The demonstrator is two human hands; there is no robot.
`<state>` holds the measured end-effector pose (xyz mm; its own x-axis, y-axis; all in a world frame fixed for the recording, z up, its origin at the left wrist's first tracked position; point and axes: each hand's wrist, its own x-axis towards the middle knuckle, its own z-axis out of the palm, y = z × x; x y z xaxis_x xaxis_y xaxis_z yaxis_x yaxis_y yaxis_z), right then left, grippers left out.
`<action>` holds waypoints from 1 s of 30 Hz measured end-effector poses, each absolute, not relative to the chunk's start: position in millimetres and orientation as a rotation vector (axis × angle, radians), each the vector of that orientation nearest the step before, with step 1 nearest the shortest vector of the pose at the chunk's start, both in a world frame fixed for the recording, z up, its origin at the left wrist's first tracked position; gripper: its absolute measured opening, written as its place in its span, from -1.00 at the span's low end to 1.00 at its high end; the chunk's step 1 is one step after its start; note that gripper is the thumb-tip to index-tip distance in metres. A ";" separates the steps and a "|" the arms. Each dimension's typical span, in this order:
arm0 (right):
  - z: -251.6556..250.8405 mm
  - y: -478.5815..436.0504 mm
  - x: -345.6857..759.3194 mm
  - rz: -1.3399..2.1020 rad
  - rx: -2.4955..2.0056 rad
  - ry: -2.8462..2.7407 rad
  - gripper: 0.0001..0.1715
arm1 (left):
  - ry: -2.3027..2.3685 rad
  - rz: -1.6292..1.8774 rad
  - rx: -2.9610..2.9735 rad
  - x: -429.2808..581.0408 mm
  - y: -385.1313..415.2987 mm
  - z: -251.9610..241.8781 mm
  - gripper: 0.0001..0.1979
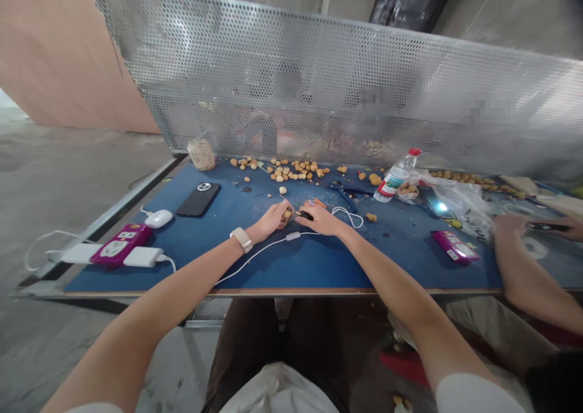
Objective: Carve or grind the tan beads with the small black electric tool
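My left hand (272,220), with a pale watch on the wrist, is closed around a small tan gourd (286,215). Facing it, my right hand (322,220) grips a black-handled tool (305,215) whose thin metal end points at the gourd. The exact kind of tool is too small to make out. Just behind my right hand lie orange bits (316,203) and pale crumbs on the blue tabletop (273,267). A white cord (294,235) with an inline switch runs beneath my hands and loops to the right. One loose gourd (283,190) sits beyond my fingers.
Many small gourds (300,171) lie along the perforated metal screen (255,67). At left are a jar (201,154), a phone (199,199) and a purple power strip (122,245). Rightward stand blue-handled pliers (348,194), a bottle (395,179) and a co-worker's arm (523,267).
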<state>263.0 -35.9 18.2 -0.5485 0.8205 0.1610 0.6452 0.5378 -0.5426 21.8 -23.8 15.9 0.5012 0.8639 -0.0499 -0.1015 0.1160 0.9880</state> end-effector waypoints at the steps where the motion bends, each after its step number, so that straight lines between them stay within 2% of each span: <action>1: 18.0 -35.6 263.1 0.607 -1.201 -2.378 -0.29 | 0.776 0.820 1.256 21.7 -23.6 15.9 -0.45; 21: 20.6 -37.1 263.9 0.643 -1.177 -2.388 -0.25 | 0.778 0.823 1.261 21.2 -25.1 17.3 -0.43; 30: 21.1 -37.0 263.8 0.638 -1.185 -2.402 -0.24 | 0.762 0.822 1.304 21.0 -25.5 15.8 -0.36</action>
<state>263.8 -37.0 21.1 -0.5685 0.8110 0.1384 0.6355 0.5397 -0.5521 21.0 -25.5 15.8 0.5118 0.8588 -0.0223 -0.0870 0.0776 0.9932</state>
